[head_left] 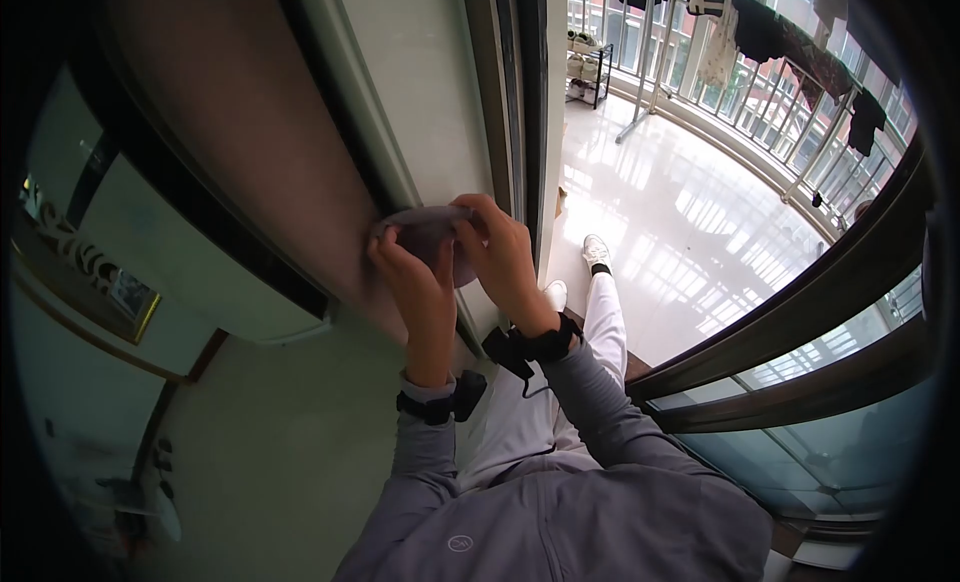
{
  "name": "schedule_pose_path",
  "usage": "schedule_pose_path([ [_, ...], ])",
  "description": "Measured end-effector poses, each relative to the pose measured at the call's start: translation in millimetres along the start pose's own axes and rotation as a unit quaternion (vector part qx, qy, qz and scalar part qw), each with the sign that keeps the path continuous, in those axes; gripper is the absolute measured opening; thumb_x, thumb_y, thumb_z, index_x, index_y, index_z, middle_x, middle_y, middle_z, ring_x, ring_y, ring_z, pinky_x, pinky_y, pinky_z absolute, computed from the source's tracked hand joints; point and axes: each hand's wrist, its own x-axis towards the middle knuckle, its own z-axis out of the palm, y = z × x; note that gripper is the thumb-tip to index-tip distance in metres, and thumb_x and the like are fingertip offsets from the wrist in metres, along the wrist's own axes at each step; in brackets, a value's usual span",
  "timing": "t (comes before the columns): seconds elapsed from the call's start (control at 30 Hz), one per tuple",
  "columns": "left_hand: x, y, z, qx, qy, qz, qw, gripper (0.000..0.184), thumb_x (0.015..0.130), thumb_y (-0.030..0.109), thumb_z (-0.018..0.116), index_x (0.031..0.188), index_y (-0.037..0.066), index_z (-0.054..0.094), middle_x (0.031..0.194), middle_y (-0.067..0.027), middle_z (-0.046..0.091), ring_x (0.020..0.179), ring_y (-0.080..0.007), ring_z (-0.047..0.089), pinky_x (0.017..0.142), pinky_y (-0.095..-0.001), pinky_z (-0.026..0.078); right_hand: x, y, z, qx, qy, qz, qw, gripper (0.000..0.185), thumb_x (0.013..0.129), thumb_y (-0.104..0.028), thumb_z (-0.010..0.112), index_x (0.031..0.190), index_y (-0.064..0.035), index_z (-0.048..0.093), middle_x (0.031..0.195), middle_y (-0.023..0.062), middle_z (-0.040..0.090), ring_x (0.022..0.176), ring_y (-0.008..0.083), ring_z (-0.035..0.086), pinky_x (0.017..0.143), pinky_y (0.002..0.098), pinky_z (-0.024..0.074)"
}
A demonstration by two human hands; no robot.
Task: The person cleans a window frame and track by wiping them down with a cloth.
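Note:
Both my hands are raised in front of me at the edge of a sliding-door frame. Between them is a rounded mauve-grey piece (pixel 424 240) that looks like soft cloth; its exact kind I cannot make out. My left hand (pixel 418 282) has its bent fingers and thumb closed on the left side of it. The fingers of my right hand (pixel 502 257) pinch its upper right edge. Behind the hands stands the pale door frame (pixel 405 92), with a brownish-pink panel or curtain (pixel 250 132) to its left. Black straps with small boxes circle both wrists.
To the right, a bright tiled balcony (pixel 690 212) holds a small shoe rack (pixel 588 70) and hanging clothes (pixel 760 32) by the railing. A dark-framed glass door (pixel 800 352) curves along the right. Indoors at left hangs a gold-edged frame (pixel 140 317).

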Motion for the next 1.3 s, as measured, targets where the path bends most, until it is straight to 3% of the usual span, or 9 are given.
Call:
schedule_pose_path([
  [0.13, 16, -24, 12, 0.004, 0.006, 0.007, 1.000, 0.056, 0.085, 0.021, 0.069, 0.119, -0.009, 0.036, 0.117, -0.0254, 0.044, 0.103, -0.0410, 0.053, 0.087, -0.0453, 0.045, 8, 18, 19, 0.036, 0.007, -0.017, 0.999, 0.024, 0.084, 0.002, 0.059, 0.107, -0.0014, 0.054, 0.090, 0.0120, 0.064, 0.084, 0.0199, 0.065, 0.074, 0.0285, 0.0518],
  [0.37, -72, -92, 47, -0.023, -0.115, -0.094, 0.989, 0.057, 0.085, 0.027, 0.070, 0.118, -0.007, 0.039, 0.112, -0.0224, 0.050, 0.104, -0.0350, 0.053, 0.090, -0.0411, 0.043, -61, 110, 22, -0.012, -0.111, 0.116, 0.987, 0.024, 0.081, 0.004, 0.060, 0.104, -0.0003, 0.053, 0.086, 0.0107, 0.064, 0.084, 0.0199, 0.065, 0.075, 0.0285, 0.0501],
  [0.63, 2, -48, 21, -0.091, 0.021, -0.015, 0.996, 0.054, 0.087, 0.022, 0.068, 0.122, -0.006, 0.038, 0.116, -0.0196, 0.049, 0.104, -0.0280, 0.054, 0.091, -0.0380, 0.044, -4, 26, 21, 0.102, -0.028, 0.036, 0.994, 0.021, 0.085, 0.005, 0.057, 0.106, 0.0004, 0.053, 0.091, 0.0084, 0.063, 0.090, 0.0153, 0.064, 0.079, 0.0260, 0.0497],
  [0.8, 4, -44, 23, -0.086, -0.006, -0.044, 0.995, 0.054, 0.086, 0.022, 0.069, 0.120, -0.007, 0.038, 0.114, -0.0214, 0.047, 0.105, -0.0327, 0.052, 0.091, -0.0398, 0.042, 4, 39, 19, 0.090, -0.055, 0.018, 0.994, 0.023, 0.085, 0.004, 0.056, 0.107, -0.0007, 0.051, 0.093, 0.0091, 0.062, 0.088, 0.0147, 0.063, 0.077, 0.0268, 0.0494],
  [0.9, -39, -69, 47, -0.057, -0.056, -0.101, 0.992, 0.055, 0.085, 0.023, 0.069, 0.119, -0.008, 0.038, 0.114, -0.0220, 0.046, 0.106, -0.0345, 0.051, 0.091, -0.0411, 0.041, -40, 94, 28, 0.061, -0.060, 0.096, 0.992, 0.023, 0.085, -0.001, 0.059, 0.105, -0.0026, 0.050, 0.086, 0.0115, 0.060, 0.082, 0.0162, 0.062, 0.073, 0.0294, 0.0493],
  [1.0, -82, -85, 61, -0.012, -0.113, -0.155, 0.981, 0.057, 0.085, 0.023, 0.069, 0.120, -0.009, 0.037, 0.116, -0.0227, 0.046, 0.107, -0.0351, 0.050, 0.092, -0.0410, 0.041, -67, 126, 24, 0.054, -0.098, 0.184, 0.976, 0.017, 0.084, -0.002, 0.059, 0.100, -0.0029, 0.052, 0.084, 0.0162, 0.061, 0.077, 0.0276, 0.063, 0.069, 0.0348, 0.0495],
  [1.17, -101, -93, 66, -0.045, -0.089, -0.144, 0.985, 0.055, 0.087, 0.020, 0.066, 0.122, -0.009, 0.035, 0.121, -0.0250, 0.043, 0.111, -0.0367, 0.047, 0.095, -0.0432, 0.039, -75, 135, 31, 0.003, -0.066, 0.153, 0.986, 0.016, 0.082, -0.003, 0.059, 0.098, -0.0023, 0.054, 0.088, 0.0206, 0.063, 0.083, 0.0388, 0.063, 0.069, 0.0393, 0.0501],
  [1.2, -99, -90, 66, -0.041, -0.060, -0.108, 0.991, 0.054, 0.087, 0.019, 0.065, 0.123, -0.008, 0.035, 0.123, -0.0255, 0.042, 0.112, -0.0374, 0.046, 0.096, -0.0441, 0.038, -72, 129, 31, -0.003, -0.042, 0.119, 0.992, 0.020, 0.082, -0.003, 0.062, 0.101, -0.0034, 0.055, 0.082, 0.0149, 0.065, 0.080, 0.0237, 0.068, 0.070, 0.0320, 0.0517],
  [1.3, -87, -80, 56, -0.020, -0.012, -0.023, 0.999, 0.051, 0.087, 0.014, 0.061, 0.126, -0.006, 0.035, 0.126, -0.0264, 0.040, 0.115, -0.0396, 0.044, 0.099, -0.0466, 0.036, -54, 105, 24, 0.043, -0.032, 0.120, 0.991, 0.021, 0.084, 0.000, 0.060, 0.104, -0.0009, 0.054, 0.087, 0.0123, 0.064, 0.085, 0.0195, 0.067, 0.073, 0.0296, 0.0518],
])
